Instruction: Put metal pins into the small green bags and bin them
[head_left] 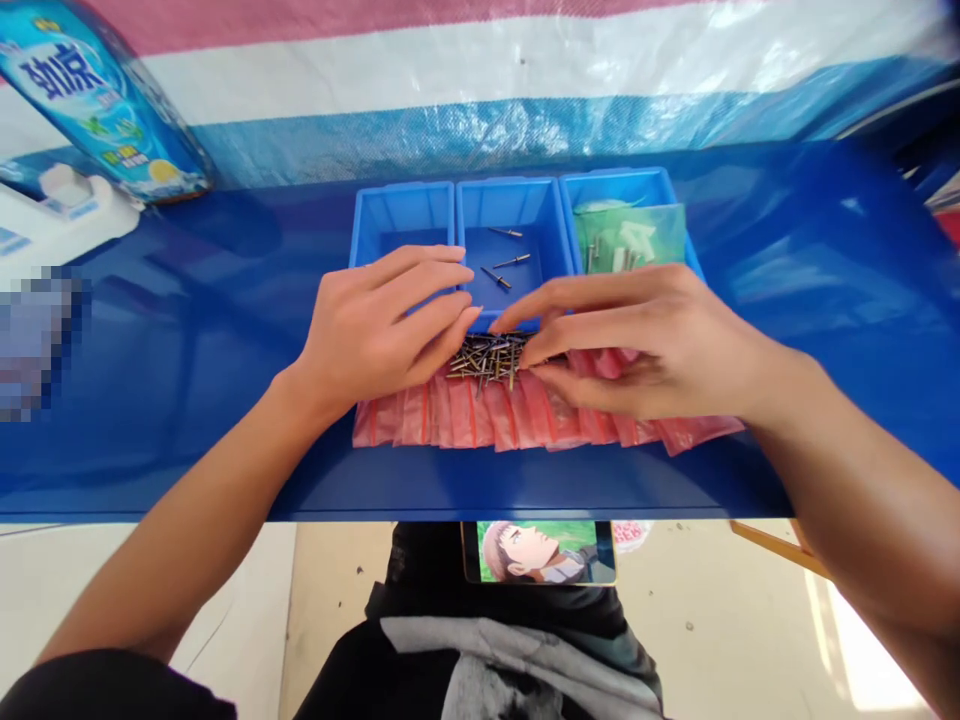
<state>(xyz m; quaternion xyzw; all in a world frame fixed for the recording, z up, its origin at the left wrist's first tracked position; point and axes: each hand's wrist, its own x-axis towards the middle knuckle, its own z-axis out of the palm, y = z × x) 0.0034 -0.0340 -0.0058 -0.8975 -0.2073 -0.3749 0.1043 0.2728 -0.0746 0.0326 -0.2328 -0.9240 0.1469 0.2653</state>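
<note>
A heap of metal blind rivets [487, 362] lies in front of the middle blue bin, on top of a row of small pink zip bags [480, 420]. My left hand [386, 325] rests at the heap's left side, its fingers stretched out and holding nothing visible. From the right, my right hand [637, 335] reaches into the heap. Its thumb and middle fingertip come together on rivets, while the index finger extends toward the bin's front wall. Three loose rivets [512, 261] lie on the floor of the middle bin [551, 215].
A left bin [405, 205] and a right bin [622, 185] flank the middle one; the right holds a green bag [649, 235] with white plugs and screws. A blue detergent pack [112, 110] and white bottle [67, 215] stand left. A lit phone [540, 552] sits below the table edge.
</note>
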